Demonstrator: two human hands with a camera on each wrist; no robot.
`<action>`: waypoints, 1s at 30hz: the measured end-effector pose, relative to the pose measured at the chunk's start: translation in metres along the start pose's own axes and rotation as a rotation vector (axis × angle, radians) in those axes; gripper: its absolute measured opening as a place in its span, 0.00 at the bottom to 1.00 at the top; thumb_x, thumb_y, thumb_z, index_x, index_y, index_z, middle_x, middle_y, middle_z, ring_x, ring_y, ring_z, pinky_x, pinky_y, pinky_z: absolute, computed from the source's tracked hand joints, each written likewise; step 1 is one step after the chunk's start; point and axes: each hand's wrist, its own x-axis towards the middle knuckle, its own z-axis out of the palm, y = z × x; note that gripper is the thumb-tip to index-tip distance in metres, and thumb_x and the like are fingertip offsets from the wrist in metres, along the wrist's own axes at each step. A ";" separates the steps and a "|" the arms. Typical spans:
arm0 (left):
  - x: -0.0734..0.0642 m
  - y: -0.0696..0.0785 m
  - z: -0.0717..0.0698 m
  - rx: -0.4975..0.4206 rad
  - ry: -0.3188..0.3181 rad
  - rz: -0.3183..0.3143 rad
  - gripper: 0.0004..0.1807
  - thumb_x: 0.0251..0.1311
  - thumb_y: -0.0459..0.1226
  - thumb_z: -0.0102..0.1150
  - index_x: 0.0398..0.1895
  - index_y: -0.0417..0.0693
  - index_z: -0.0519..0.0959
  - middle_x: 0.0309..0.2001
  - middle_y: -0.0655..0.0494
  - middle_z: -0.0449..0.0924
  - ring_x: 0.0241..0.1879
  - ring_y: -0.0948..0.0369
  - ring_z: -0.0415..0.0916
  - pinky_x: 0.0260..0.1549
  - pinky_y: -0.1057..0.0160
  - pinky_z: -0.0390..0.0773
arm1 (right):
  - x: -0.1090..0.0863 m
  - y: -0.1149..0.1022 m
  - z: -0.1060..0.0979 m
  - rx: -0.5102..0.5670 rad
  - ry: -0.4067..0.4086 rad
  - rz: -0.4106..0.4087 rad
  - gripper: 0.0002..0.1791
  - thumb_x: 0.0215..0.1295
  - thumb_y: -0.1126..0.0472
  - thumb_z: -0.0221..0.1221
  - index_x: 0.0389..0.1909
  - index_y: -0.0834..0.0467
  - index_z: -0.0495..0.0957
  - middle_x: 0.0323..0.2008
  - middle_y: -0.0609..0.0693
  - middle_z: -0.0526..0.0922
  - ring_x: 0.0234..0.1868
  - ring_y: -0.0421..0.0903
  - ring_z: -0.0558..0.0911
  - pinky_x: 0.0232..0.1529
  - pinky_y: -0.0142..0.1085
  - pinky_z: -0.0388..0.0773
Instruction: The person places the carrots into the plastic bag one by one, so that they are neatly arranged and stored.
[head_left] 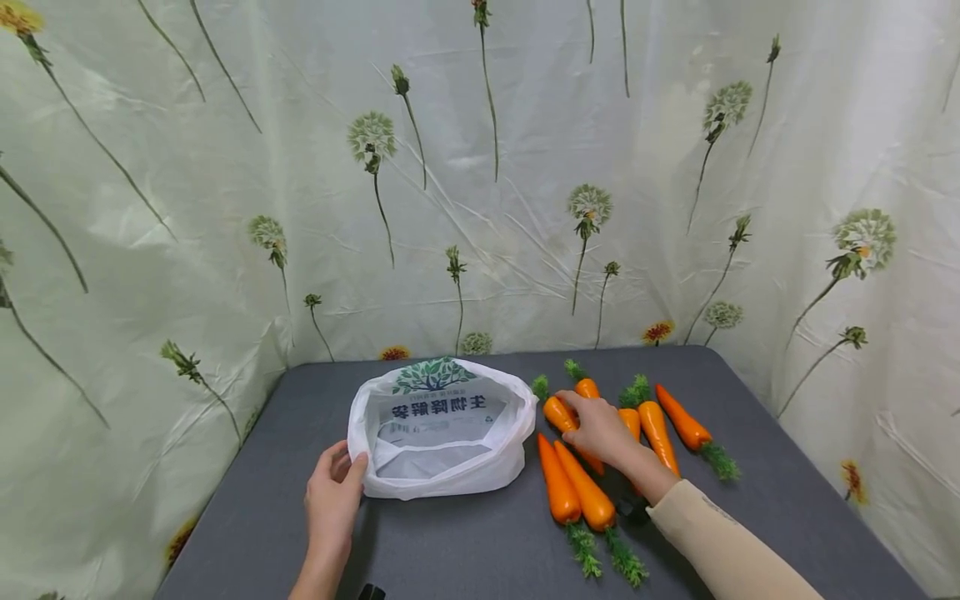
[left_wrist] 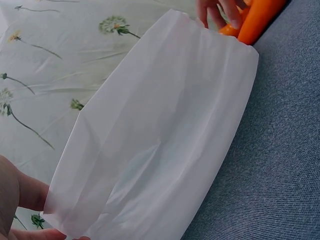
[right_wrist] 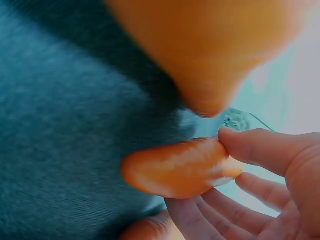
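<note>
"Progress, then?"
"Early, I'd judge — the bag [head_left: 476,479] stands open on the bench [head_left: 442,550], left hand [head_left: 335,492] pinching its edge, nothing visible inside."
"Right grip [head_left: 600,427]?"
"Part-closed — thumb and fingers round one carrot [head_left: 560,414] beside the bag; other carrots [head_left: 557,483] lie outside."

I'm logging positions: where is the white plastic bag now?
In the head view, the white plastic bag sits on the dark grey table, immediately left of the orange carrots with green leafy tops; the left hand holds its left rim.
</note>
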 end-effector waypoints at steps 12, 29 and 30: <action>0.000 0.003 0.001 0.001 0.030 0.009 0.23 0.57 0.44 0.57 0.55 0.46 0.70 0.47 0.47 0.77 0.43 0.55 0.74 0.28 0.58 0.77 | -0.006 -0.012 -0.022 0.065 0.090 -0.002 0.38 0.47 0.60 0.67 0.62 0.47 0.65 0.41 0.50 0.79 0.35 0.48 0.78 0.30 0.38 0.75; 0.001 -0.003 -0.001 -0.004 0.008 -0.003 0.20 0.59 0.39 0.54 0.55 0.48 0.69 0.46 0.50 0.78 0.42 0.58 0.74 0.27 0.71 0.74 | -0.014 -0.029 -0.048 0.170 0.154 -0.005 0.40 0.49 0.58 0.67 0.64 0.43 0.60 0.46 0.50 0.77 0.36 0.45 0.79 0.29 0.35 0.75; 0.001 -0.002 -0.001 0.004 0.009 -0.002 0.20 0.59 0.40 0.54 0.55 0.48 0.69 0.46 0.50 0.78 0.42 0.58 0.74 0.27 0.71 0.74 | -0.015 -0.030 -0.049 0.176 0.159 -0.006 0.40 0.49 0.59 0.67 0.64 0.43 0.61 0.46 0.50 0.77 0.36 0.45 0.79 0.29 0.36 0.76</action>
